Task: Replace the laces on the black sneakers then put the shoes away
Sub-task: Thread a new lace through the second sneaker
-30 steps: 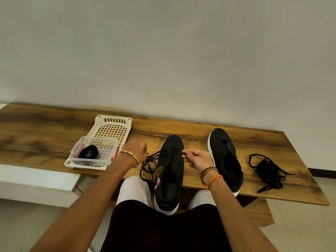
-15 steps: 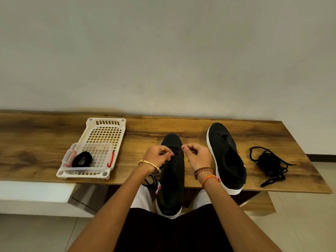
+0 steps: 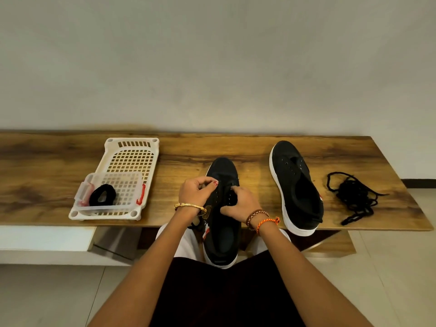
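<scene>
1. The near sneaker (image 3: 221, 232) is held at the front edge of the wooden table (image 3: 247, 147), heel over the lap.
2. Its eyelet area is pinched by the curled fingers of the left hand (image 3: 197, 193) and right hand (image 3: 238, 205).
3. Right of it, the second sneaker (image 3: 297, 187) lies unlaced.
4. Further right, a loose black lace (image 3: 354, 199) is piled.

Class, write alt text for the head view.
Both hands, left and right, pinch a lace at the eyelets of a sneaker on the lap. The second sneaker, loose laces and a basket sit on the table.
</scene>
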